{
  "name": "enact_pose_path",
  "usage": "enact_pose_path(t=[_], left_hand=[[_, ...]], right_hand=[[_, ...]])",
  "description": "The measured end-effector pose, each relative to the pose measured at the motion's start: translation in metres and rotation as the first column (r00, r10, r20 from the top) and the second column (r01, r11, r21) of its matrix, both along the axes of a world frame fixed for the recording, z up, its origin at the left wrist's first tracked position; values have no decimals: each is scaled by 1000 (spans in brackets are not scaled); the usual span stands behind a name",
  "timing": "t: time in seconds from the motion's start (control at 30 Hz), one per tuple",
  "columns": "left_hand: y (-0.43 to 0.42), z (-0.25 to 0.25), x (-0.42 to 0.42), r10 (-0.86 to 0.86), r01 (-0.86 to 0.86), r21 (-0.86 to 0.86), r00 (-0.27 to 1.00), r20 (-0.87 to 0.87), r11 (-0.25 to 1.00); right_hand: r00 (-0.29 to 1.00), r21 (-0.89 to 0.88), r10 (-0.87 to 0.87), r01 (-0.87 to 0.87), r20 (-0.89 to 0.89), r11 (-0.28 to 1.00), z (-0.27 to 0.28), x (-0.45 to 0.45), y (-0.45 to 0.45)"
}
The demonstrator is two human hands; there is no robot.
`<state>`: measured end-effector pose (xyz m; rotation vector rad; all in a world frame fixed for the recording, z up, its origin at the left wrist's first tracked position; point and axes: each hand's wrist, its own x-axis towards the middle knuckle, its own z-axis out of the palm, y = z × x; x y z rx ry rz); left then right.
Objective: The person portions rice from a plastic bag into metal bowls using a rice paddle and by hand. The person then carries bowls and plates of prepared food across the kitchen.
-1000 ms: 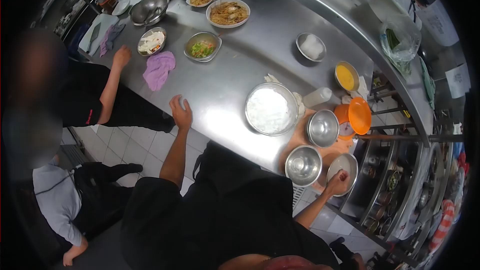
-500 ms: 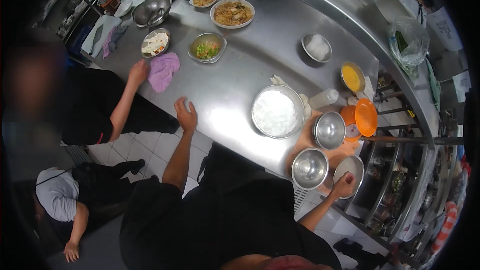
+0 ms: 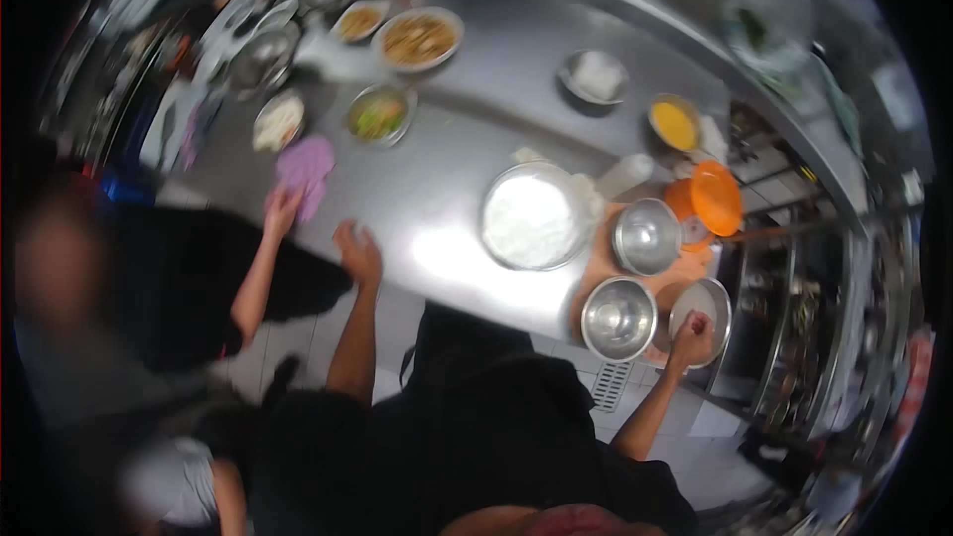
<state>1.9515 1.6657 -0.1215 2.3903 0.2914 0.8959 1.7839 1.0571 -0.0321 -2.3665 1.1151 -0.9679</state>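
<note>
My left hand (image 3: 359, 253) is held over the front edge of the steel table, fingers apart and loosely curled, with nothing in it. At the right, my right hand (image 3: 693, 339) is over the rim of a steel bowl (image 3: 717, 303) with something pale in it. Its fingers are drawn together; what they hold, if anything, is hidden. Beside that bowl stand two shiny bowls, one nearer (image 3: 619, 320) and one farther (image 3: 647, 236). A large steel bowl of white powder or paste (image 3: 534, 216) sits on the table between my hands. The view is blurred.
A co-worker's hand (image 3: 284, 208) is on a purple cloth (image 3: 306, 167) at my left. Farther back are a bowl of chopped vegetables (image 3: 380, 115), a noodle dish (image 3: 421, 40), a yellow-filled bowl (image 3: 674, 125), a white bottle (image 3: 625, 176) and an orange container (image 3: 717, 199).
The view has turned and shifted, so the table items appear farther left. The co-worker's hand has moved onto the purple cloth. My right hand stays at the same bowl.
</note>
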Motion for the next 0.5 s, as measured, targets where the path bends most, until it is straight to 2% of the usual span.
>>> enact_pose_path(t=[0.03, 0.07, 0.1, 0.13, 0.17, 0.23, 0.3, 0.5], left_hand=[[0, -3, -3, -5, 1, -77, 999, -54, 997], [-5, 0, -3, 24, -28, -69, 998, -57, 997], [8, -38, 5, -37, 44, -279, 999, 33, 959], [-7, -10, 1, 54, -56, -102, 998, -21, 993], [-8, -9, 2, 59, -59, -28, 998, 11, 998], [-12, 3, -1, 62, -62, -4, 998, -16, 998], [-12, 4, 0, 36, -36, -15, 999, 3, 999], [-12, 3, 0, 49, -50, -32, 999, -9, 998]], right_hand=[[1000, -21, 17, -17, 13, 1000, 2, 1, -1], [1000, -50, 14, -12, 28, 999, 3, 0, -1], [995, -50, 35, -31, 91, 998, 7, -1, 2], [987, -56, 65, -58, 149, 997, 10, 0, 3], [987, -21, 44, -41, 158, 999, 3, -2, -3], [983, 9, 7, -9, 182, 1000, 6, -6, -3], [983, 114, -4, -18, 184, 993, 18, -1, 6], [957, 96, -35, 7, 288, 995, 10, -2, 1]])
